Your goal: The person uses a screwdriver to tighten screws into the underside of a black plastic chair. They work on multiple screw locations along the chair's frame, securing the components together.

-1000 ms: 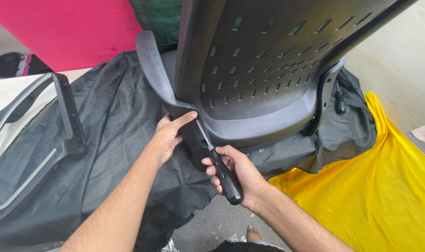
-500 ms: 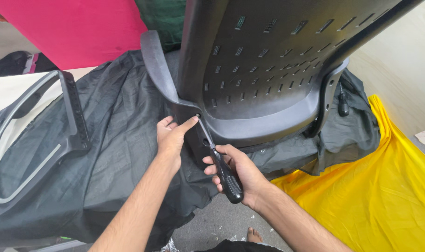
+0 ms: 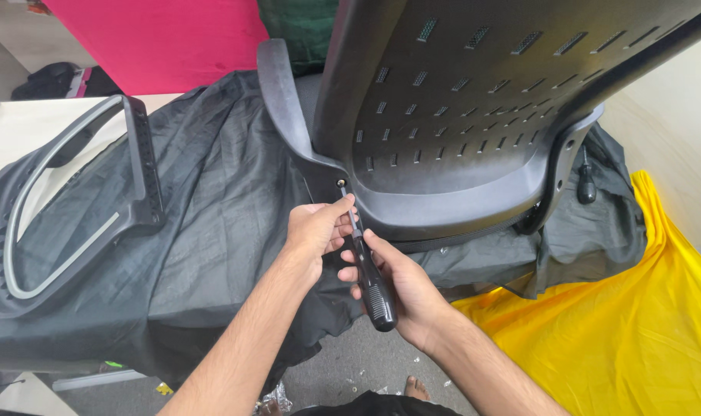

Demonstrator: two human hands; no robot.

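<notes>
Your right hand (image 3: 400, 289) is wrapped tight around the fat black handle of a long screwdriver with a thin metal shaft (image 3: 370, 266). The fingers are closed on the handle and the thumb lies along its top. The handle end points back toward you, and the thin shaft slants up and away.

The tip sits at a small round screw hole (image 3: 340, 184) in the big black plastic chair seat with rows of little slots (image 3: 474, 115). The hole is at the near left corner of the seat, right where the curved grey plastic armrest (image 3: 283, 100) joins it.

Your left hand (image 3: 316, 231) is just left of the screwdriver, below that hole. Its fingertips pinch together on the thin shaft close to the tip, and the rest of the hand curls loosely.

The chair seat stands tilted up on a dark grey cloth (image 3: 204, 200) spread under it. Left of the seat, on the same cloth, lies a black and grey curved chair frame (image 3: 73, 208). Right of the seat, low down, is a bright yellow cloth (image 3: 635, 331). Behind the seat, to the left, is a pink sheet (image 3: 158, 42).
</notes>
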